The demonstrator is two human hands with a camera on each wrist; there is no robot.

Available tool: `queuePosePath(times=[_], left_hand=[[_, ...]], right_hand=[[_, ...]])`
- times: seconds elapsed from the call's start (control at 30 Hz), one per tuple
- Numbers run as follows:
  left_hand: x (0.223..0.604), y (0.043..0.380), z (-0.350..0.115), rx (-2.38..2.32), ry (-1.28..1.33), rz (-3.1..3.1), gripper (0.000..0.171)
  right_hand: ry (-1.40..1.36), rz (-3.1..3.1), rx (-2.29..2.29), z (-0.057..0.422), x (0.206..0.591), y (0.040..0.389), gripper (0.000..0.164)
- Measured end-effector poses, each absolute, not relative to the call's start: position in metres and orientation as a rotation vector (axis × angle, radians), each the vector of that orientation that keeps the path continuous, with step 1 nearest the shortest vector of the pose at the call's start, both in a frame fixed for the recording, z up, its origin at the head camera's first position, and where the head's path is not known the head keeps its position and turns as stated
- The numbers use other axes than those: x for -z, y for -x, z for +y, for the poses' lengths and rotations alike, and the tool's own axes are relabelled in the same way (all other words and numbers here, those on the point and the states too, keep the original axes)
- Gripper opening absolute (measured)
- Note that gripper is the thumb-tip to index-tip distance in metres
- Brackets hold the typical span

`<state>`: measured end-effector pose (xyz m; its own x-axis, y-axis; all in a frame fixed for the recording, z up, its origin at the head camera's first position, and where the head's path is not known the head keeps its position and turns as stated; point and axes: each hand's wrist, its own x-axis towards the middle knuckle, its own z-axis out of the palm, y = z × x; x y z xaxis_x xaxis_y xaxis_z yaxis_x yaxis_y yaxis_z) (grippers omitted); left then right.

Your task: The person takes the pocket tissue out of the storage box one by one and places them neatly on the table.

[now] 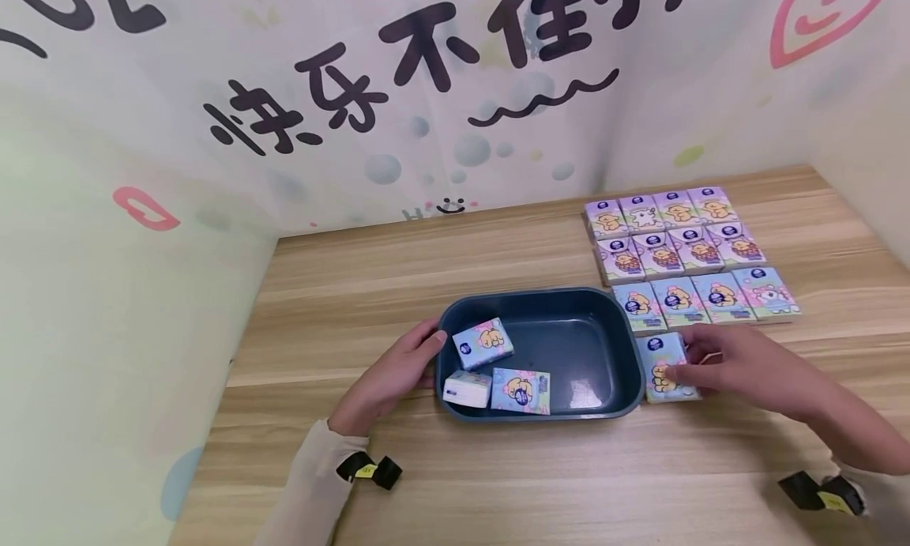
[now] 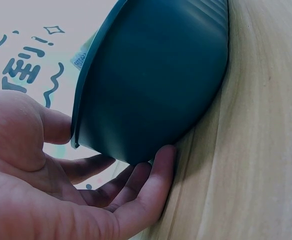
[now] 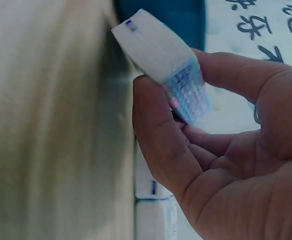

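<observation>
My right hand (image 1: 742, 368) pinches a blue tissue pack (image 1: 661, 372) between thumb and fingers, just right of the dark blue plastic basin (image 1: 540, 416). The right wrist view shows this pack's white side (image 3: 148, 47) tilted. On the basin's left end rests my left hand (image 1: 398, 372); its thumb is at the rim and its fingers (image 2: 158, 175) curl against the outer wall. Inside the basin, at its left, lie a blue pack (image 1: 483, 343), a pack on edge with its white side showing (image 1: 467, 389), and another blue pack (image 1: 521, 391).
Beyond the right hand, tissue packs stand in tidy rows: a blue row (image 1: 704, 297) nearest, a purple row (image 1: 678, 252) behind, then a purple-white row (image 1: 657, 212) farthest. A printed cloth wall (image 1: 426, 159) borders the wooden table (image 1: 398, 269).
</observation>
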<state>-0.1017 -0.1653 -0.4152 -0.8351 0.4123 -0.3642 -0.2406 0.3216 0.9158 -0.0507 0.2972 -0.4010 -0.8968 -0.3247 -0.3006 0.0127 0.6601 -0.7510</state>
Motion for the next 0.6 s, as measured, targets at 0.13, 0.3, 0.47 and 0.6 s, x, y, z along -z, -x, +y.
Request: queuePosePath(times=[0.13, 0.3, 0.47, 0.6], left_hand=[[0.416, 0.102, -0.166, -1.557, -0.156, 2.037, 0.054], [0.417, 0.102, -0.166, -1.559, -0.160, 2.031, 0.054], [0.417, 0.102, -0.167, -1.559, -0.157, 2.032, 0.054], [0.418, 0.102, -0.166, -1.559, -0.153, 2.030, 0.054]], right_hand=[[0.251, 2.471, 1.131, 0.292, 0.410, 0.051, 0.024], [0.204, 2.528, 1.053, 0.289, 0.414, 0.052, 0.023], [0.166, 2.576, 0.998, 0.287, 0.416, 0.055, 0.024], [0.138, 2.602, 0.974, 0.289, 0.418, 0.057, 0.031]])
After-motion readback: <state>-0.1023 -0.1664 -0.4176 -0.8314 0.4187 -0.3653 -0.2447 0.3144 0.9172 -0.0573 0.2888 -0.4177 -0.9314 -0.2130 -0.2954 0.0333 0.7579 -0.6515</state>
